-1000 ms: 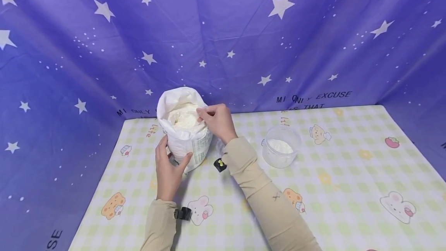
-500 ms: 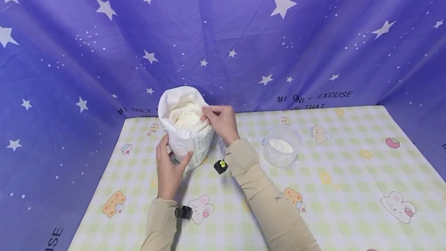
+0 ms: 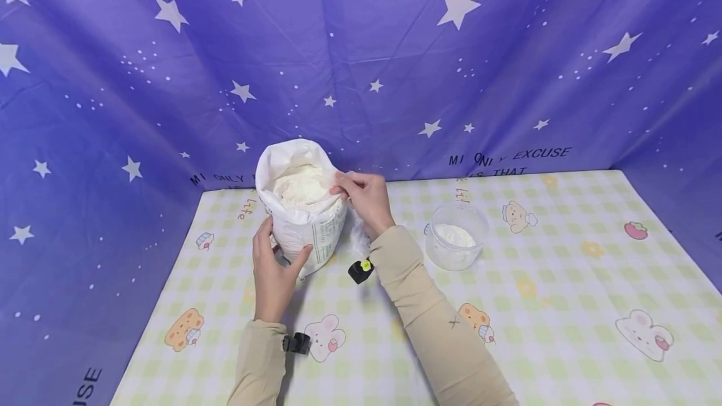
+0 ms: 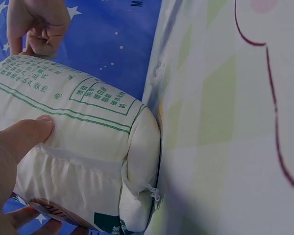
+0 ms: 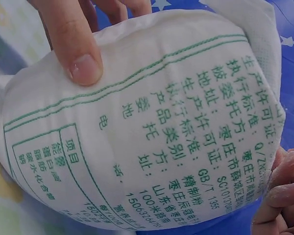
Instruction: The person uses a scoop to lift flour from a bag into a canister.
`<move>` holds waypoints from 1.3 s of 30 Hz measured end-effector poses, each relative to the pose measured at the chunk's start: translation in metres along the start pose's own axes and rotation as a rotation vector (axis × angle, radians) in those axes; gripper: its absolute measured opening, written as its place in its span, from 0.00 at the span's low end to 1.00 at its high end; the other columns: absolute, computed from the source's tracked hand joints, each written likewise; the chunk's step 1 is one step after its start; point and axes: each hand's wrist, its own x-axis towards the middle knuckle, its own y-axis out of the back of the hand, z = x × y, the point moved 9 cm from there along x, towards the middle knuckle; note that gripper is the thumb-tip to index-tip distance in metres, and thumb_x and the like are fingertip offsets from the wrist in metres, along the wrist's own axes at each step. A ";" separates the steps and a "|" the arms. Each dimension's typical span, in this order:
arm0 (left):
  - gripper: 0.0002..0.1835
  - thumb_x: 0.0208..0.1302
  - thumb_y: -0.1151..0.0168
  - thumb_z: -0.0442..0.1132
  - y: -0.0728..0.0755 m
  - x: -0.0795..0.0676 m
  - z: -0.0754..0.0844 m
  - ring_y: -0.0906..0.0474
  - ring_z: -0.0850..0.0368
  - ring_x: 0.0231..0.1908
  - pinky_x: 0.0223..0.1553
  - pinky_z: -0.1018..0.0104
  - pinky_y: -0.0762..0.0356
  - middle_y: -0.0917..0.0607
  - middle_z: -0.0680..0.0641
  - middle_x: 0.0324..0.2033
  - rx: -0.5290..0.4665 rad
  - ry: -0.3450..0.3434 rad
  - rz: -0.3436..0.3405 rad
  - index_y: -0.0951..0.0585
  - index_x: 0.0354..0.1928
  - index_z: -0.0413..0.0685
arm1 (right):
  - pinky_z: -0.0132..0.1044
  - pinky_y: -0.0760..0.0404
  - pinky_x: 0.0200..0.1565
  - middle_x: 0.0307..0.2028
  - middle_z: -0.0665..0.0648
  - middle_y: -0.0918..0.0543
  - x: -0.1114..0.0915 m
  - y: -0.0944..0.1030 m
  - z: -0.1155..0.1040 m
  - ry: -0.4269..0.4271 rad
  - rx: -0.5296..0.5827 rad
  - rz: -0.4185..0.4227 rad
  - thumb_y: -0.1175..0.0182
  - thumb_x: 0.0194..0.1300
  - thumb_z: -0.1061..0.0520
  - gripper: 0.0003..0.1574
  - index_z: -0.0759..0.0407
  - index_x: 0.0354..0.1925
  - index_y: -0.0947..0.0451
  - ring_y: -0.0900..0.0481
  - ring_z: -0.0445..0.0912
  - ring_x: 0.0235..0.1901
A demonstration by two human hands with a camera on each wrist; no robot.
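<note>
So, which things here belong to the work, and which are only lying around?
Belongs to the work:
white bag of pale powder, with the left hand around its side and the right hand at its rim
clear tub, probably, since it also holds white powder

Only lying around, it seems:
crumpled clear plastic
checked tablecloth

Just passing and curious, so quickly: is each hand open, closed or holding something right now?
Left hand: closed round the side of the white bag.
Right hand: closed, apparently pinching that bag at its open top.
</note>
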 end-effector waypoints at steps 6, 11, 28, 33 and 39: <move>0.46 0.57 0.25 0.42 0.000 0.000 0.001 0.37 0.49 0.68 0.64 0.51 0.24 0.35 0.43 0.69 -0.001 -0.002 -0.001 0.41 0.74 0.48 | 0.23 0.33 0.19 0.20 0.49 0.15 -0.001 0.006 -0.003 0.019 0.029 0.005 0.35 0.67 0.53 0.16 0.66 0.33 0.13 0.29 0.40 0.20; 0.46 0.57 0.25 0.41 0.001 -0.001 0.001 0.37 0.49 0.68 0.64 0.51 0.24 0.35 0.43 0.69 -0.004 0.001 -0.001 0.41 0.74 0.48 | 0.24 0.33 0.20 0.22 0.50 0.14 -0.002 0.010 -0.003 0.021 0.072 -0.006 0.35 0.68 0.53 0.16 0.66 0.31 0.14 0.29 0.40 0.20; 0.47 0.57 0.26 0.41 0.001 -0.002 0.001 0.38 0.49 0.68 0.65 0.52 0.25 0.36 0.43 0.70 -0.008 0.004 -0.009 0.41 0.74 0.48 | 0.21 0.35 0.20 0.24 0.50 0.13 -0.005 0.020 0.007 -0.078 0.198 -0.016 0.36 0.68 0.52 0.21 0.72 0.45 0.16 0.29 0.36 0.22; 0.47 0.57 0.25 0.41 0.001 -0.003 0.001 0.38 0.50 0.68 0.65 0.53 0.25 0.36 0.44 0.69 -0.011 0.008 -0.007 0.41 0.74 0.48 | 0.21 0.34 0.20 0.26 0.50 0.12 -0.008 0.025 0.004 -0.074 0.207 -0.024 0.36 0.68 0.51 0.22 0.71 0.45 0.16 0.28 0.37 0.23; 0.46 0.58 0.26 0.41 0.001 -0.003 0.003 0.38 0.49 0.69 0.65 0.53 0.25 0.37 0.43 0.70 -0.008 0.008 -0.010 0.41 0.74 0.46 | 0.21 0.36 0.20 0.26 0.51 0.13 -0.013 0.038 0.006 -0.076 0.284 0.000 0.36 0.68 0.53 0.17 0.68 0.42 0.15 0.29 0.37 0.23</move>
